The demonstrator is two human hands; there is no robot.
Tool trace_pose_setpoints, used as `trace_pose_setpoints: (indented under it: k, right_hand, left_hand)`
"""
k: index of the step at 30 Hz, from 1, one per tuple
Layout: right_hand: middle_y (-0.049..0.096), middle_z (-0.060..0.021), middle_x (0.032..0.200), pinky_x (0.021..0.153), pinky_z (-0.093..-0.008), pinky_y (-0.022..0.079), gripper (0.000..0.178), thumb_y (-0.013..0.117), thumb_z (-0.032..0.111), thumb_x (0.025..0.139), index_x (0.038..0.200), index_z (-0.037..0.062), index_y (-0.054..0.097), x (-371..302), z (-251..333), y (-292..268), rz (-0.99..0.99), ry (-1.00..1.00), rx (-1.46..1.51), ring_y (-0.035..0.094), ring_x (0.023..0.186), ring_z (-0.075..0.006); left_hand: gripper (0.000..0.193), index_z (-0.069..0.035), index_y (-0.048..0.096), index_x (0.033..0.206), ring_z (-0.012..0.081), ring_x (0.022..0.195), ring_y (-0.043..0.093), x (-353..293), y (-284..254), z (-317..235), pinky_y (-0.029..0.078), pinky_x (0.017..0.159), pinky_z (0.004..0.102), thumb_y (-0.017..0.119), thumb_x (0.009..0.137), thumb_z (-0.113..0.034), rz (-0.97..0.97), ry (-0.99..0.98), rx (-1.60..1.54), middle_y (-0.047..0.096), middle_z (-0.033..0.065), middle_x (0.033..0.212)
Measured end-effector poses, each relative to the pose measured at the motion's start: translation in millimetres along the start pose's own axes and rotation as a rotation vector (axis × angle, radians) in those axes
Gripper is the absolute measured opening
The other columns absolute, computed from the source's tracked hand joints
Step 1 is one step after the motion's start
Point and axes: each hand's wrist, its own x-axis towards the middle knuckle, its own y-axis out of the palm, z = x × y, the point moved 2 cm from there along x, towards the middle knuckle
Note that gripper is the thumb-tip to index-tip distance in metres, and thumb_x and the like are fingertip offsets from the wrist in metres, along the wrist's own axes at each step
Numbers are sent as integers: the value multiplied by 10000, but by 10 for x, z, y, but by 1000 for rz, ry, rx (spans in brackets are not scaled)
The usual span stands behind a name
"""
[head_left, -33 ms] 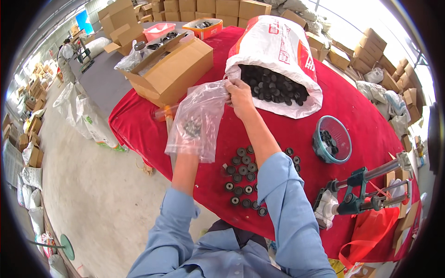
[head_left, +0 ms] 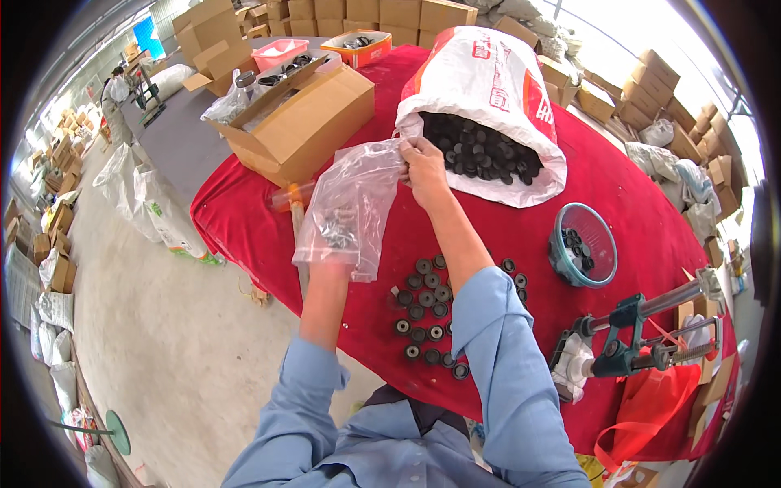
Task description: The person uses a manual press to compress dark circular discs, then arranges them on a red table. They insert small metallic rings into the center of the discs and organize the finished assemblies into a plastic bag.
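A clear plastic bag (head_left: 355,189) hangs over the red-covered table, with small metallic pieces (head_left: 336,230) gathered low in it. My right hand (head_left: 424,165) is closed on the bag's upper right corner, thumb and fingers pinched together. The lower end of the bag covers my left hand (head_left: 329,270). Through the plastic its fingers are blurred, and I cannot tell whether it is inside the bag or behind it. Just beyond my right hand, a large white sack (head_left: 504,98) lies on its side, its mouth full of black round discs (head_left: 480,150).
Several black round wheel-like parts (head_left: 427,299) lie near my right forearm. A teal basket (head_left: 608,264) holds more discs. At the right stands a green metal hand press (head_left: 622,337). An open carton (head_left: 317,122) and an orange-headed tool (head_left: 297,199) are at the left.
The lower part of the bag has shifted slightly up and to the right, along with my left hand. My right hand keeps its pinch on the corner.
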Motion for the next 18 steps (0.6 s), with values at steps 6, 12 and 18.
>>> trace_pose_setpoints:
  k: [6,12,18]
  right_hand:
    - [642,-53,864,603,-299,559,168,576,160,1085,1178,43,650,63,-553,-448,-126,245,-341,670,712,-145]
    - [729,-199,1066,751,-391,623,336,619,102,1012,1303,-67,629,-231,-642,-731,-306,59,-437,768,881,-268]
    - [752,-187,1002,775,-398,591,281,769,157,920,1154,7,727,-2085,198,-412,174,-166,-556,737,899,-313]
  left_hand:
    - [300,-20,665,1280,224,926,671,-985,-120,-32,624,753,340,514,1101,-207,-189,-316,-341,672,184,1149]
    - [333,-24,656,1340,287,975,674,-1426,-231,178,631,826,391,517,1096,-204,-335,-354,-377,661,202,1188]
    - [360,61,649,1236,346,1133,701,-1450,-200,515,600,1025,485,442,1105,-202,-285,-292,-327,706,217,1208]
